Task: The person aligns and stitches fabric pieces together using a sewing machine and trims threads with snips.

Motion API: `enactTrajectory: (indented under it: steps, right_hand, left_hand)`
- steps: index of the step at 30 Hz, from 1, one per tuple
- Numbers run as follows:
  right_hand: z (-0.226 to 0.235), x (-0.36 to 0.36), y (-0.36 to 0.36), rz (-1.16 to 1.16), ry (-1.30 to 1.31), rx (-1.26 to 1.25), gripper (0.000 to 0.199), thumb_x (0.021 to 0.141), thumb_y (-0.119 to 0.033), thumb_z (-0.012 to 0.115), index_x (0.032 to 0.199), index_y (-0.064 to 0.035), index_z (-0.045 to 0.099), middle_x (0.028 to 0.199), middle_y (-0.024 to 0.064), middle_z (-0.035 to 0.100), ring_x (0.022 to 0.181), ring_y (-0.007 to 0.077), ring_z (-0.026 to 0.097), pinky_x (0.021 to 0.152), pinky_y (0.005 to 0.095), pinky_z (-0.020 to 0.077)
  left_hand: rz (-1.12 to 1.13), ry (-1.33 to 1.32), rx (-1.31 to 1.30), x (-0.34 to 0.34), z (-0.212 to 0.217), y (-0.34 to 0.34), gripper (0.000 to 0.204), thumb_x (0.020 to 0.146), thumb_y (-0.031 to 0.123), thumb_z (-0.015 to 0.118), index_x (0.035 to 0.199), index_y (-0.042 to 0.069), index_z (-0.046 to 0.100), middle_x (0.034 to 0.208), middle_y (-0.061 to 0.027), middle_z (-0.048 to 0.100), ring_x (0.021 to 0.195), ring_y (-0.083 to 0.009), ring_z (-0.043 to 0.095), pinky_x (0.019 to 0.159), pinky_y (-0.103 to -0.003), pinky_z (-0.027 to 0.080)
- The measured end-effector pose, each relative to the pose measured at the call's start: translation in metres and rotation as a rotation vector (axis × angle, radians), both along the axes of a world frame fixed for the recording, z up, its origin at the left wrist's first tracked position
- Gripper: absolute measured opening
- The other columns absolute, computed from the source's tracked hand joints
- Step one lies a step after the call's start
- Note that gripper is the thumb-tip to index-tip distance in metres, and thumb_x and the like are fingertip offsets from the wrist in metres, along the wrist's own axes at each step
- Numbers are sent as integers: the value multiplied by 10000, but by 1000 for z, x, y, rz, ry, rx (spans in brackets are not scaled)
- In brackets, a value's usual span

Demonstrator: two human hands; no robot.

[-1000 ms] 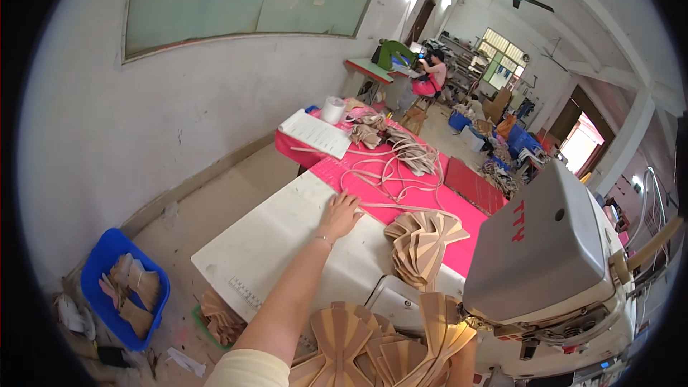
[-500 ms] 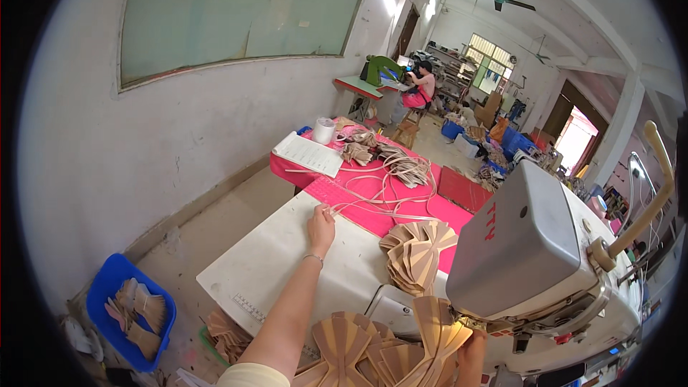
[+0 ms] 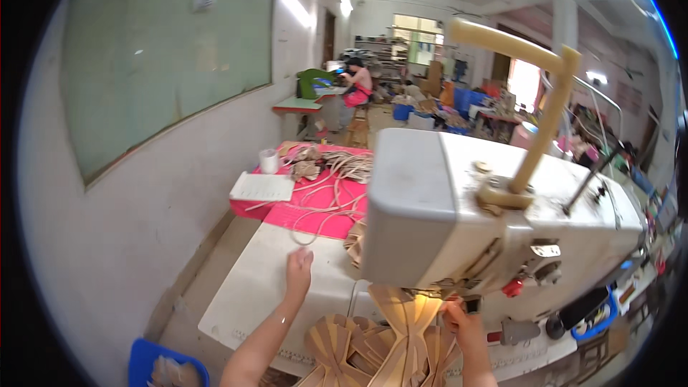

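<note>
My left hand (image 3: 299, 270) rests fingers-down on the white table (image 3: 244, 301), holding nothing, just near a loop of tan cord (image 3: 315, 226) that trails from the pink cloth (image 3: 315, 201) farther back. My right hand (image 3: 462, 319) sits low under the head of the grey sewing machine (image 3: 494, 222), fingers pinched on the fan-shaped tan leather piece (image 3: 408, 322) lying beneath the needle area. More tan fan-shaped pieces (image 3: 333, 347) are stacked at the near edge between my forearms. A blue crate (image 3: 147, 365) stands on the floor at near left. Far back, a person (image 3: 356, 82) sits at another table.
</note>
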State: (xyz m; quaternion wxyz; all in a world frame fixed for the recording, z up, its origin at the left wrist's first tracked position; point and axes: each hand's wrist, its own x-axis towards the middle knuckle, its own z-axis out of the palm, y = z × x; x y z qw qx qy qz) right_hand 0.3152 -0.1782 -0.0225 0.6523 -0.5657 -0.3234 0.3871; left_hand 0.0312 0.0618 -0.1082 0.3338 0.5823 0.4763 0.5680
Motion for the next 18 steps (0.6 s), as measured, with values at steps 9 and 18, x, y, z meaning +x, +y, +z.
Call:
enactTrajectory:
  steps: [9, 18]
  right_hand:
    - [0, -6, 6, 45, -277, -53, 197, 760, -206, 676, 694, -46, 583, 532, -33, 474, 473, 57, 411, 436, 220, 298]
    - [-5, -2, 5, 123, -307, -68, 199, 800, -204, 600, 692, -38, 585, 525, -25, 500, 484, 45, 420, 464, 229, 334]
  left_hand:
    - [-886, 310, -548, 59, 128, -196, 548, 891, 503, 409, 826, 1, 616, 633, -19, 549, 627, -69, 504, 571, -224, 379]
    - [-759, 292, -526, 77, 116, -209, 465, 874, 423, 515, 699, -5, 568, 536, 28, 462, 496, -36, 399, 449, -223, 312]
